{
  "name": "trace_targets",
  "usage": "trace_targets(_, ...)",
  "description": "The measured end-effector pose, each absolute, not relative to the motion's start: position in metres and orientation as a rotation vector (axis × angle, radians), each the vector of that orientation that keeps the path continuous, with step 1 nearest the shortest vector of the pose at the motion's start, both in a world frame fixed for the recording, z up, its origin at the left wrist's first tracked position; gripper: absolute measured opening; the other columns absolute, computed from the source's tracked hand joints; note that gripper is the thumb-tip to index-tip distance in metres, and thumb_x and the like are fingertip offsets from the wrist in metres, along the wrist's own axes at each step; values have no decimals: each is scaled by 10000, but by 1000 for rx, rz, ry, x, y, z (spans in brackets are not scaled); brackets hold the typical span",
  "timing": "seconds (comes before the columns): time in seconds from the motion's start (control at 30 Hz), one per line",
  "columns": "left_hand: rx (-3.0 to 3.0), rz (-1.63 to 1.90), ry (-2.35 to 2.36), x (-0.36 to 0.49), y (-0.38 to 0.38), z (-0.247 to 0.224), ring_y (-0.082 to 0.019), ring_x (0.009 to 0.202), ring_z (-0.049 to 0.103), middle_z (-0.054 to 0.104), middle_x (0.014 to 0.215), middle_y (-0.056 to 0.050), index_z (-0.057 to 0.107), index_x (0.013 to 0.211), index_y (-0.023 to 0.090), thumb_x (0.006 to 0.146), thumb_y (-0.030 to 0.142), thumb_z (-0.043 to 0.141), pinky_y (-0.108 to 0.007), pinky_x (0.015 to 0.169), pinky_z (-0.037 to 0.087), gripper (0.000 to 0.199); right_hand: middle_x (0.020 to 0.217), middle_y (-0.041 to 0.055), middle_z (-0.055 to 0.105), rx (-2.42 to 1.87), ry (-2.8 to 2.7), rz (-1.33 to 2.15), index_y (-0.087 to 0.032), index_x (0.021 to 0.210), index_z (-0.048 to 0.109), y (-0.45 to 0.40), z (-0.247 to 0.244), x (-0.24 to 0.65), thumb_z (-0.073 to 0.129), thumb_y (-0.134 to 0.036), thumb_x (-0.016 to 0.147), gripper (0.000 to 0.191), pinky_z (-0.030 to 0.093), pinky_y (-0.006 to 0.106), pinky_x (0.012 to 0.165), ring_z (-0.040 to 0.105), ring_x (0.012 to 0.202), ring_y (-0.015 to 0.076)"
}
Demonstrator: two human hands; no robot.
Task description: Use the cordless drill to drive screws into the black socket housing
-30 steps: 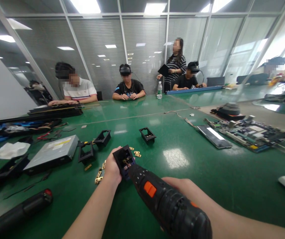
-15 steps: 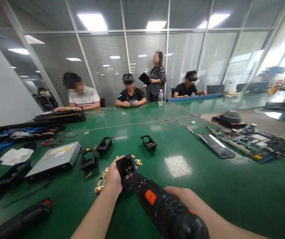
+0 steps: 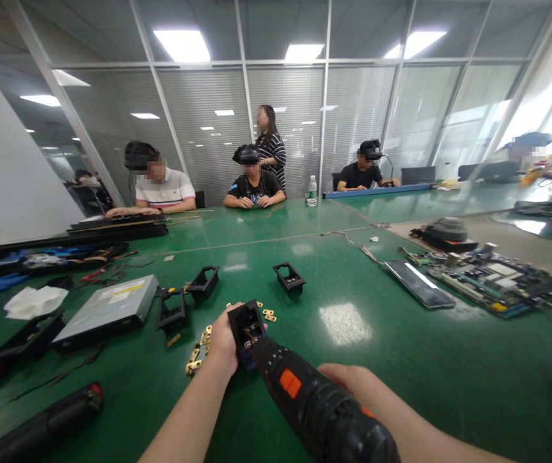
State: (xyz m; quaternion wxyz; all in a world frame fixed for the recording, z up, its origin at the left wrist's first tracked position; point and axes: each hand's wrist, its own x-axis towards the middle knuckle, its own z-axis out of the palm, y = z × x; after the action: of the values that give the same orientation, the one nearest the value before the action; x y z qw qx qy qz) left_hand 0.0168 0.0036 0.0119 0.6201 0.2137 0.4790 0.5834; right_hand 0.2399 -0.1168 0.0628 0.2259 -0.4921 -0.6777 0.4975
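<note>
My left hand point(image 3: 224, 341) is wrapped round the side of a black plastic socket housing point(image 3: 246, 323), its open face tilted up toward me. Small metal parts show inside it. My right hand point(image 3: 348, 379) grips a black power screwdriver point(image 3: 305, 392) with an orange switch; its handle is mostly hidden behind the body. The tool's nose points into the housing, and the bit's exact contact cannot be made out. Loose brass terminal strips point(image 3: 193, 360) lie left of my left hand, with more brass pieces point(image 3: 269, 316) just beyond the housing.
Similar black frames point(image 3: 289, 278) stand farther out on the green table. To the left are a silver disc drive point(image 3: 107, 312) and a dark cylindrical tool point(image 3: 44, 424). A phone point(image 3: 418, 283) and a circuit board point(image 3: 502, 276) lie at right. Several people sit or stand across the table.
The standing person across the table has moved left, behind a seated person. My hands, the housing and the screwdriver hold nearly the same position; the view has shifted slightly.
</note>
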Motion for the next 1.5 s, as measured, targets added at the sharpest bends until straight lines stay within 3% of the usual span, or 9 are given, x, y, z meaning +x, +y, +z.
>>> trace_targets(0.13,465,1352,1095,17,4,13,-284,512,678,677,615,-98,646,839,130,827,279,541,-360,424,524,182,950,92,750,-1350,-1875,1328,-139,856,675,-122,66,240,791,-295,602,320,521,340,708,688,865,296)
trace_targets(0.3,494,1353,1117,18,4,14,-274,524,678,676,608,-95,640,802,131,827,279,530,-362,462,536,186,897,64,718,-1202,-1883,1270,-148,942,679,-126,66,246,790,-248,622,354,513,292,709,659,842,235)
trace_targets(0.47,542,1340,1112,17,4,13,-275,545,683,674,607,-108,657,795,117,822,286,528,-355,484,537,215,888,42,700,-1234,-1784,1417,-139,1207,617,-119,57,249,839,-260,561,693,502,264,614,624,713,178)
trace_targets(0.63,538,1353,1114,17,4,12,-280,544,684,676,615,-100,654,794,128,806,280,549,-366,484,540,186,731,21,678,-1318,-1820,1459,-139,847,683,-112,59,242,809,-160,523,348,492,263,607,609,687,180)
trace_targets(0.8,532,1318,1103,17,4,10,-281,550,680,672,611,-116,665,796,115,830,305,499,-378,501,548,255,746,-4,598,-1208,-1717,1625,-170,843,596,-117,72,239,785,-265,547,364,465,233,508,574,605,138)
trace_targets(0.9,547,1326,1097,16,5,9,-285,559,683,678,627,-110,674,830,118,823,294,502,-393,509,554,247,685,-27,551,-1115,-1782,1638,-183,730,520,-121,74,238,763,-288,596,297,423,192,470,537,553,97)
trace_targets(1.2,571,1298,1075,12,9,4,-289,573,688,688,633,-125,658,790,122,835,331,491,-407,541,563,272,728,-20,603,-1059,-1773,1783,-165,932,625,-116,69,245,802,-319,681,344,459,207,518,579,583,108)
trace_targets(1.33,574,1295,1080,12,9,3,-294,567,686,686,626,-120,650,792,133,833,334,481,-413,532,559,265,729,-30,626,-951,-1916,1797,-183,1086,636,-108,61,253,810,-186,660,460,502,230,612,608,646,126)
trace_targets(1.5,580,1323,1081,14,8,5,-285,531,668,671,605,-98,642,778,143,786,293,513,-398,487,541,199,800,-17,641,-1001,-1892,1822,-183,943,587,-108,53,253,796,-131,621,388,528,242,681,649,752,151)
